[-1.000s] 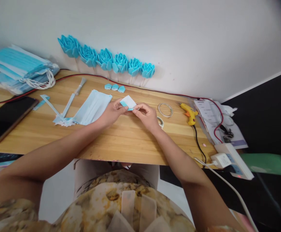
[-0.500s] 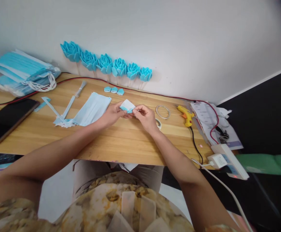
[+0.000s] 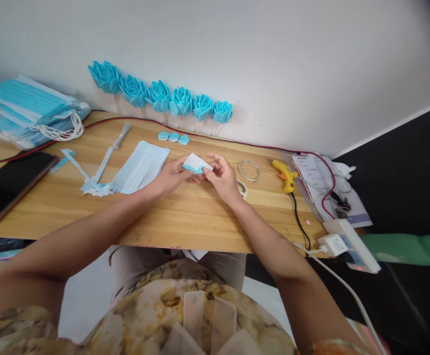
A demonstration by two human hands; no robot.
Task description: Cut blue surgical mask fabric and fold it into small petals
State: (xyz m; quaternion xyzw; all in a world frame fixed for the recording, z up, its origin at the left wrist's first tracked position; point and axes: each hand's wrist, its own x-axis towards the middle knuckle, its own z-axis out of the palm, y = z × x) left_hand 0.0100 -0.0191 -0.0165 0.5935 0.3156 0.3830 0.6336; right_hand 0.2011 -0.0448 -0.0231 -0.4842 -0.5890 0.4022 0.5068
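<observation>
Between my hands is a small blue-and-white piece of mask fabric (image 3: 197, 161), its near edge partly folded so the blue side shows. My left hand (image 3: 176, 173) pinches its left side with the thumb on top. My right hand (image 3: 222, 176) grips the right corner between thumb and fingers. Left of my hands lies a pale blue pleated face mask (image 3: 141, 167). Several folded blue petals (image 3: 173, 137) sit in a short row behind my hands. A roll of tape (image 3: 242, 189) is partly hidden by my right wrist.
Several blue fabric flowers (image 3: 159, 96) on sticks lean against the wall. Stacked masks (image 3: 30, 106) and a phone (image 3: 13, 185) lie left, near cut strips (image 3: 104, 165). Rightward are a wire coil (image 3: 249, 170), a yellow glue gun (image 3: 286, 176) and a power strip (image 3: 353, 246).
My right hand's fingers have lifted and spread slightly, while its thumb stays on the fabric piece. More of the piece's right corner shows. The view has shifted a little.
</observation>
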